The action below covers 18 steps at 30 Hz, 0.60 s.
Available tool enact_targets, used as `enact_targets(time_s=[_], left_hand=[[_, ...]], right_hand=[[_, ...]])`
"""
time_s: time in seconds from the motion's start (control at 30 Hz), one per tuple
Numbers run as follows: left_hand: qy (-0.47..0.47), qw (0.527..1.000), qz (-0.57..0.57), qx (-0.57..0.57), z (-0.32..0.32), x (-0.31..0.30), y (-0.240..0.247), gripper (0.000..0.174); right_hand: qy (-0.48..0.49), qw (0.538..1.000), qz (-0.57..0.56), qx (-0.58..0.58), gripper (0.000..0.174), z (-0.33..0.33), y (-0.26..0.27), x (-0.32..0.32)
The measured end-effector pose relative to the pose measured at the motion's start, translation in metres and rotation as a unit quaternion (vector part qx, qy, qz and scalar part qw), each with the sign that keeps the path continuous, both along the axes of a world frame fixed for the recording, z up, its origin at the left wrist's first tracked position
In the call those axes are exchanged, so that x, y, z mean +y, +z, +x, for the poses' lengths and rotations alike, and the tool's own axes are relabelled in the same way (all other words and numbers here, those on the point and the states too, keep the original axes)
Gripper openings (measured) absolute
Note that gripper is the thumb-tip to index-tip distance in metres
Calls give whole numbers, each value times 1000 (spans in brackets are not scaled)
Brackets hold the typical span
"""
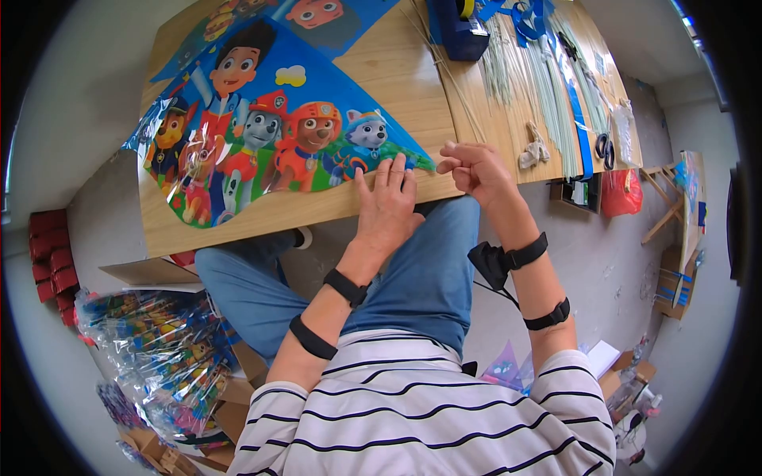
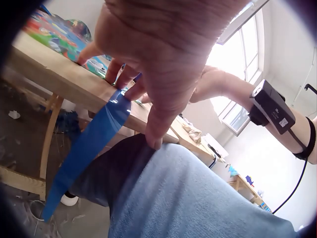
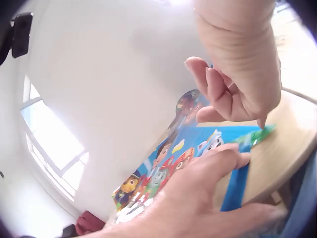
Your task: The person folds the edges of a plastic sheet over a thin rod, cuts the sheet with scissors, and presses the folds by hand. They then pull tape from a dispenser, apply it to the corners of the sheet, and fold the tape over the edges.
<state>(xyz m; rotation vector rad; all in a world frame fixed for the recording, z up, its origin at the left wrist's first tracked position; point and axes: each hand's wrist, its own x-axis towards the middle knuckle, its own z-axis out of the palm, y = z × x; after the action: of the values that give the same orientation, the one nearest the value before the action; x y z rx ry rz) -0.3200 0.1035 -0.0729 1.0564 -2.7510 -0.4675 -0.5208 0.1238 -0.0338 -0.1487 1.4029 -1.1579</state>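
A printed plastic sheet (image 1: 305, 95) with cartoon dogs and a child lies on the wooden table, its green corner pointing right. My left hand (image 1: 386, 206) presses its near edge with spread fingers. From under the left hand (image 2: 153, 59) a blue strip (image 2: 94, 136) hangs over the table edge; it also shows below that hand (image 3: 198, 193) in the right wrist view. Curled fingers of my right hand (image 1: 480, 170) are over the green corner (image 3: 260, 135), one fingertip at its surface; a speck of blue shows by the fingers of the right hand (image 3: 237, 89), whether held is unclear.
Thin pale rods (image 1: 556, 103), a blue tape dispenser (image 1: 464, 36), scissors (image 1: 606, 151) and a cloth bundle (image 1: 534, 147) lie on the table's right part. A red bag (image 1: 621, 193) stands beyond. Wrapped printed pieces (image 1: 159, 349) fill the lower left; my knees are under the table edge.
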Motion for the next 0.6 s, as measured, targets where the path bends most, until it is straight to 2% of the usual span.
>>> enact_targets(time_s=[0.07, 0.13, 0.2, 0.27, 0.37, 0.47, 0.57, 0.6], left_hand=[[-1, 1000, 4, -3, 0, -1, 2, 82], [2, 1000, 1, 4, 0, -1, -2, 82], [5, 1000, -1, 7, 1, 0, -4, 82], [8, 1000, 0, 9, 2, 2, -4, 82], [5, 1000, 0, 15, 2, 0, -5, 83], [3, 1000, 18, 21, 4, 0, -1, 81], [7, 999, 24, 30, 11, 1, -4, 77], [5, 999, 22, 40, 13, 1, -6, 75]], right_hand=[[54, 985, -23, 162, 23, 7, -3, -1], [101, 947, -7, 304, 22, 18, -16, -15], [145, 889, -3, 435, 22, 23, -38, -27], [186, 811, -11, 555, 22, 24, -59, -34], [229, 779, 13, 584, 23, 29, -56, -39], [248, 777, 20, 577, 24, 25, -55, -41], [269, 850, 36, 451, 28, 13, -53, -47], [264, 846, 36, 462, 29, 14, -50, -49]])
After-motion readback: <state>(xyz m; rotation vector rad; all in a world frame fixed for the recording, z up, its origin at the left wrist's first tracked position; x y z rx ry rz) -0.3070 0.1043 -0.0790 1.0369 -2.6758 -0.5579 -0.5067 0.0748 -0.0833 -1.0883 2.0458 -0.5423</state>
